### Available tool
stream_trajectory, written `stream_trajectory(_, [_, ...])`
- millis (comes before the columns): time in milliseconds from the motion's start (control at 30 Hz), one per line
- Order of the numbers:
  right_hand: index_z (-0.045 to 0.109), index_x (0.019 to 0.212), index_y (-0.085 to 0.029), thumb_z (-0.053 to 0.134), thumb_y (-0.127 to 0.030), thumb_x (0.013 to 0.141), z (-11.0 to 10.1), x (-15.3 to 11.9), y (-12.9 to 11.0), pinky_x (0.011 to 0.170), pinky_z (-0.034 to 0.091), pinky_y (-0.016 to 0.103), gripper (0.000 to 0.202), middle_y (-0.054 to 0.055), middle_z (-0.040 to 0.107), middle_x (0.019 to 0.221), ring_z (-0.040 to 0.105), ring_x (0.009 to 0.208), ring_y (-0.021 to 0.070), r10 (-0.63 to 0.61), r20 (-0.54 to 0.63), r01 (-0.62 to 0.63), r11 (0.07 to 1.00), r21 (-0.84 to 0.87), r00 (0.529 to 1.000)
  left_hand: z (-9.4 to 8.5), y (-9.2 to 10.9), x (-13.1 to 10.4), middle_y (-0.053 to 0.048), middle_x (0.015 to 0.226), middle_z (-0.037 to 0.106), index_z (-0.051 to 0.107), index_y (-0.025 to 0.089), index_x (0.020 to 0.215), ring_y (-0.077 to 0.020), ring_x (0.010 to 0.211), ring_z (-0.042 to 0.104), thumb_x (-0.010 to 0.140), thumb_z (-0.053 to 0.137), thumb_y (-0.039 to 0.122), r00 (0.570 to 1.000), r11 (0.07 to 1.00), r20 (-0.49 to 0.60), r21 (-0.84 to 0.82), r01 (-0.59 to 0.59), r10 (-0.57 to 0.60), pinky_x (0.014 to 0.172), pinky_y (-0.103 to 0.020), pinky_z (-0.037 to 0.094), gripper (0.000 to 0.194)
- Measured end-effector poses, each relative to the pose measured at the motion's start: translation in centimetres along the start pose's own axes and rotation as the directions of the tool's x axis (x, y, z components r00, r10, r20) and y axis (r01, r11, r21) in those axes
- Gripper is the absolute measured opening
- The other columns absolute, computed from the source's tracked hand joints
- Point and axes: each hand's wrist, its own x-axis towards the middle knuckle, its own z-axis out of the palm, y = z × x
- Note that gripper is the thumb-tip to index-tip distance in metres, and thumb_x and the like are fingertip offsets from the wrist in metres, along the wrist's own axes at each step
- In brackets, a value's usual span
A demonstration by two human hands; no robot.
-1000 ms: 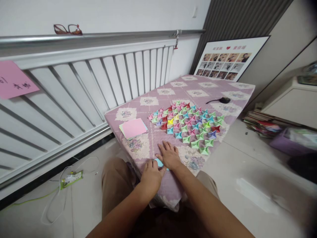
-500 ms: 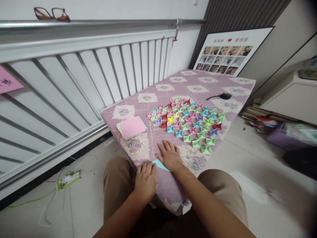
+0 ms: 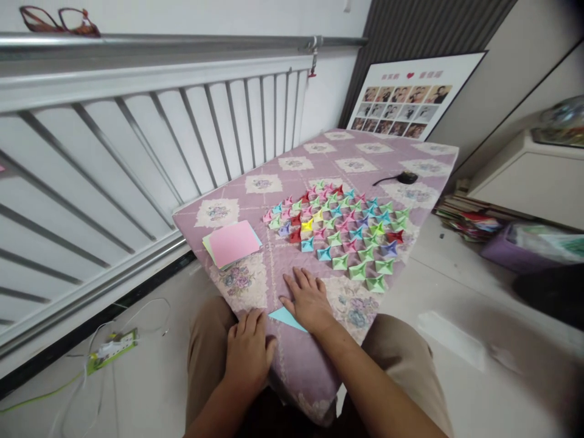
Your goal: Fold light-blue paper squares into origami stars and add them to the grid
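A light-blue sheet of paper, showing as a narrow triangle, lies near the front of the table. My right hand rests flat over its right side with fingers spread, hiding part of it. At the left table edge my left hand lies palm down beside the paper's left tip, thumb apart and nothing in it. Beyond my hands stand rows of small folded paper shapes in green, pink, blue, red, yellow and purple. To the left is a stack of paper squares, pink on top.
A purple flowered cloth covers the table, which narrows toward me between my knees. A black object with a thin handle lies at the far right. A white radiator runs along the left. A power strip with cables sits on the floor.
My left hand has slid left, off the paper's edge, and its thumb has spread. My right hand stays flat on the paper. The view has shifted slightly to the right.
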Motion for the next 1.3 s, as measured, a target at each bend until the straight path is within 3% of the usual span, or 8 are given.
stream_trajectory(233, [0.043, 0.136, -0.027, 0.044, -0.053, 0.087, -0.4, -0.2, 0.0, 0.105, 0.021, 0.052, 0.056, 0.009, 0.032, 0.149, 0.022, 0.136, 0.0295, 0.003, -0.025, -0.002, 0.999, 0.043, 1.0, -0.4, 0.9, 3.7, -0.007, 0.115, 0.058, 0.053, 0.023, 0.121, -0.0252, 0.107, 0.05, 0.087, 0.052, 0.032, 0.996, 0.983, 0.045, -0.173, -0.062, 0.071, 0.092, -0.04, 0.039, 0.035])
stream_trajectory(433, [0.05, 0.13, -0.024, 0.048, -0.05, 0.087, -0.6, -0.2, 0.4, 0.105, 0.024, 0.049, 0.05, 0.01, 0.041, 0.144, 0.031, 0.133, 0.0281, 0.019, -0.07, -0.01, 0.993, 0.12, 0.997, -0.4, 2.3, 5.2, -0.006, 0.107, 0.057, 0.055, 0.024, 0.113, -0.0263, 0.103, 0.049, 0.082, 0.061, 0.034, 0.992, 0.983, 0.088, -0.168, -0.077, 0.093, 0.089, -0.042, 0.038, 0.033])
stream_trajectory(633, [0.051, 0.127, -0.022, 0.052, -0.043, 0.086, -0.4, -0.2, 1.0, 0.103, 0.031, 0.044, 0.046, 0.011, 0.052, 0.133, 0.044, 0.124, 0.0243, 0.028, -0.191, 0.022, 0.968, 0.252, 0.981, -0.8, 2.0, 6.6, -0.007, 0.104, 0.059, 0.056, 0.02, 0.106, -0.0272, 0.102, 0.05, 0.076, 0.066, 0.035, 0.978, 0.979, 0.174, -0.185, -0.085, 0.118, 0.088, -0.041, 0.038, 0.036])
stream_trajectory(767, [0.052, 0.125, -0.02, 0.05, -0.042, 0.087, 0.0, -0.1, 1.5, 0.1, 0.039, 0.041, 0.044, 0.011, 0.058, 0.125, 0.051, 0.118, 0.0231, 0.105, -0.314, 0.035, 0.912, 0.408, 0.944, -1.1, 2.0, 7.2, -0.008, 0.105, 0.059, 0.056, 0.018, 0.101, -0.0278, 0.103, 0.05, 0.073, 0.067, 0.035, 0.97, 0.975, 0.204, -0.201, -0.091, 0.133, 0.09, -0.041, 0.037, 0.034])
stream_trajectory(867, [0.053, 0.123, -0.021, 0.051, -0.042, 0.086, 0.4, 0.0, 2.0, 0.097, 0.043, 0.041, 0.043, 0.011, 0.061, 0.119, 0.055, 0.112, 0.024, 0.199, -0.363, 0.019, 0.855, 0.517, 0.91, -1.2, 2.2, 7.4, -0.008, 0.106, 0.057, 0.057, 0.018, 0.098, -0.028, 0.104, 0.049, 0.073, 0.067, 0.034, 0.969, 0.973, 0.212, -0.215, -0.083, 0.13, 0.091, -0.04, 0.035, 0.033])
stream_trajectory(1000, [0.054, 0.119, -0.021, 0.055, -0.042, 0.084, 1.0, 0.0, 2.6, 0.098, 0.043, 0.045, 0.042, 0.01, 0.061, 0.118, 0.056, 0.11, 0.0249, 0.35, -0.344, -0.038, 0.747, 0.663, 0.871, -0.6, 2.4, 6.8, -0.008, 0.104, 0.058, 0.056, 0.018, 0.099, -0.0277, 0.103, 0.048, 0.076, 0.062, 0.029, 0.972, 0.956, 0.187, -0.282, -0.085, 0.142, 0.091, -0.04, 0.034, 0.025])
stream_trajectory(1167, [0.055, 0.116, -0.022, 0.055, -0.049, 0.083, 1.1, 0.0, 3.0, 0.098, 0.043, 0.046, 0.043, 0.011, 0.063, 0.116, 0.059, 0.108, 0.0244, 0.547, -0.259, -0.058, 0.494, 0.868, 0.796, 0.4, 1.9, 6.2, -0.006, 0.104, 0.061, 0.055, 0.021, 0.107, -0.0257, 0.102, 0.051, 0.08, 0.056, 0.019, 0.971, 0.888, 0.159, -0.452, -0.089, 0.178, 0.088, -0.037, 0.034, 0.028])
stream_trajectory(1300, [0.057, 0.113, -0.022, 0.052, -0.055, 0.084, 0.6, 0.2, 2.7, 0.096, 0.046, 0.044, 0.045, 0.011, 0.066, 0.111, 0.062, 0.103, 0.0238, 0.633, -0.195, -0.06, 0.357, 0.932, 0.749, 0.1, 0.4, 8.7, -0.005, 0.095, 0.063, 0.06, 0.019, 0.092, -0.0217, 0.09, 0.054, 0.078, 0.056, 0.018, 0.96, 0.793, 0.145, -0.599, -0.106, 0.238, 0.077, -0.03, 0.036, 0.015])
